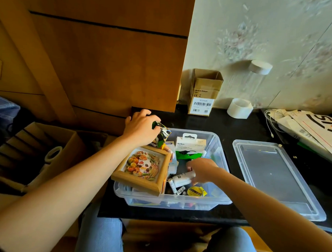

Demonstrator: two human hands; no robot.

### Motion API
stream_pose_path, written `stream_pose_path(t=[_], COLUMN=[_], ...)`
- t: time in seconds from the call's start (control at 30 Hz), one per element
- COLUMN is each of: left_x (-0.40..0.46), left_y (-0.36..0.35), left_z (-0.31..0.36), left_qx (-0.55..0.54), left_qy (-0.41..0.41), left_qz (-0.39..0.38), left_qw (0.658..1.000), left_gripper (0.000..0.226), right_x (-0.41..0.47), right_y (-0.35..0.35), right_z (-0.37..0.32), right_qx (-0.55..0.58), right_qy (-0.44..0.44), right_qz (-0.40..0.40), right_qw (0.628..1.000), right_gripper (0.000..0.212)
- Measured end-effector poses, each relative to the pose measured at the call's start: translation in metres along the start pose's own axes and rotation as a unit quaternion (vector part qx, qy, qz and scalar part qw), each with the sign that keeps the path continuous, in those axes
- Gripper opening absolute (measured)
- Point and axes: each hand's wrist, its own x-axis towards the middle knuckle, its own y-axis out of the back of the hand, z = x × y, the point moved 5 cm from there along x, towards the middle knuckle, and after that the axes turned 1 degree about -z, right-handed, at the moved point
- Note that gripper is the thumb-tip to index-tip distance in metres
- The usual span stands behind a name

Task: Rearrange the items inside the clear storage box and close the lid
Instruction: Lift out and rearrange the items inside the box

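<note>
The left hand [140, 127] grips a green-and-black foil packet [162, 134] above the far left corner of the clear storage box [218, 201]. The right hand [202, 170] reaches into the box, fingers curled round a white tube [182, 179]. A wooden picture frame [142, 169] leans across the box's left side, with a Belkin package [190, 144] standing behind. The lid [273, 178] lies flat on the black tabletop [199, 121], just right of the box.

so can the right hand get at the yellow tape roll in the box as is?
Probably yes: the right hand hovers just above the yellow tape roll, which lies uncovered at the near edge of the clear box.
</note>
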Motion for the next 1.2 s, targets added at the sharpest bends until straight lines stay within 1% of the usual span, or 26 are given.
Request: stream_pose_path(t=[0.1, 0.2, 0.3, 0.37, 0.43, 0.5, 0.57, 0.63, 0.67, 0.77, 0.87, 0.93, 1.0, 1.07, 1.2], left_x=[-0.002, -0.006, -0.008, -0.008, -0.008, -0.009, -0.010, -0.010, -0.010, -0.009, -0.009, -0.008, -0.006, -0.004, -0.001], left_y=[-0.010, -0.013, -0.015, -0.015, -0.016, -0.016, -0.013, -0.007, -0.005, -0.003, 0.000, 0.001, -0.002, -0.005, -0.006], left_z=[0.002, 0.007, 0.010, 0.010, 0.011, 0.012, 0.011, 0.008, 0.006, 0.000, -0.004, -0.005, -0.006, -0.006, -0.001], left_qx=[0.001, 0.003, 0.031, 0.044, 0.042, 0.022, -0.005, -0.010, -0.006, 0.008, -0.010, -0.015, -0.001, 0.018, 0.029], left_qy=[0.003, -0.001, -0.001, -0.003, -0.001, 0.004, 0.010, 0.013, 0.015, 0.029, 0.026, 0.019, 0.022, 0.025, 0.033], left_qz=[-0.043, -0.060, -0.068, -0.058, -0.041, -0.020, 0.006, 0.029, 0.028, -0.027, -0.054, -0.082, -0.126, -0.150, -0.124], left_qw=[0.999, 0.998, 0.997, 0.997, 0.998, 1.000, 1.000, 0.999, 0.999, 0.999, 0.998, 0.996, 0.992, 0.988, 0.991], left_gripper=[0.040, 0.060, 0.078, 0.079, 0.073, 0.063, 0.055, 0.050, 0.050, 0.058, 0.068, 0.071, 0.073, 0.069, 0.061], right_x=[-0.003, -0.006, -0.009, -0.010, -0.011, -0.011, -0.011, -0.009, -0.008, -0.008, -0.013, -0.019, -0.024, -0.025, -0.025], right_y=[0.008, 0.017, 0.024, 0.026, 0.026, 0.025, 0.023, 0.017, 0.014, 0.013, 0.019, 0.021, 0.019, 0.016, 0.007], right_z=[0.005, 0.011, 0.014, 0.014, 0.016, 0.017, 0.018, 0.017, 0.017, 0.016, 0.015, 0.014, 0.010, 0.004, -0.007], right_qx=[0.026, 0.096, 0.190, 0.272, 0.355, 0.408, 0.419, 0.413, 0.413, 0.442, 0.472, 0.455, 0.422, 0.383, 0.347], right_qy=[0.000, 0.006, 0.011, 0.006, -0.017, -0.051, -0.077, -0.095, -0.102, -0.107, -0.088, -0.075, -0.064, -0.048, -0.025], right_qz=[0.008, 0.019, 0.000, -0.020, -0.043, -0.066, -0.086, -0.110, -0.119, -0.123, -0.126, -0.150, -0.190, -0.212, -0.233], right_qw=[1.000, 0.995, 0.982, 0.962, 0.934, 0.909, 0.901, 0.899, 0.897, 0.882, 0.868, 0.875, 0.884, 0.898, 0.908], right_gripper=[0.056, 0.051, 0.046, 0.040, 0.033, 0.033, 0.035, 0.038, 0.038, 0.036, 0.034, 0.037, 0.039, 0.040, 0.043])
